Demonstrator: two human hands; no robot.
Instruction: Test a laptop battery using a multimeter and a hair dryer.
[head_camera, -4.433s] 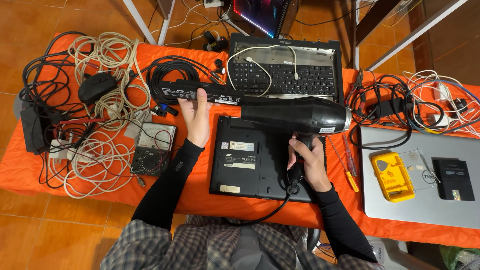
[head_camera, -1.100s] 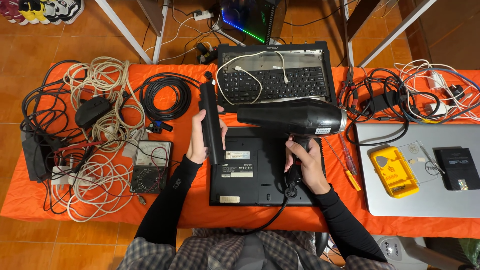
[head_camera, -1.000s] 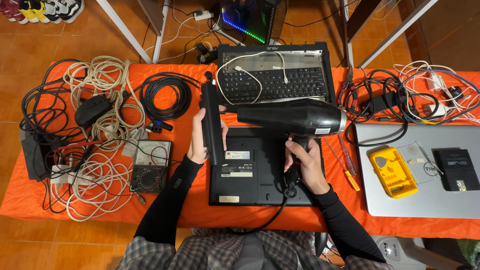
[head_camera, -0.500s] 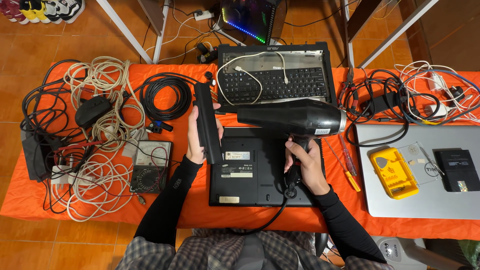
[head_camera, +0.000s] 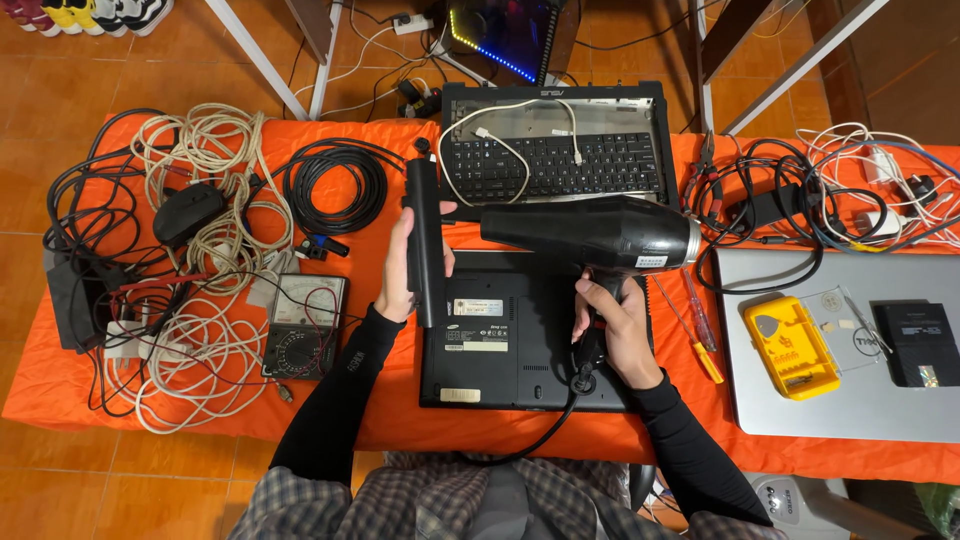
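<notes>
Long black bar-shaped battery pack (head_camera: 424, 240) gripped upright in my left hand (head_camera: 397, 268), right hand (head_camera: 612, 322) wrapped round glossy black hairdryer (head_camera: 590, 235) handle (nozzle leftward), both over upturned black laptop (head_camera: 510, 335).

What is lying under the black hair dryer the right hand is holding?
Below the hair dryer, gripped by the right hand, lies a black laptop turned underside up on the orange cloth. Its upper edge is covered by the dryer's barrel.

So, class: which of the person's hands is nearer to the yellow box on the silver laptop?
Right. The right hand, gripping the hair dryer, is just left of the yellow box; the left hand is farther left.
</notes>
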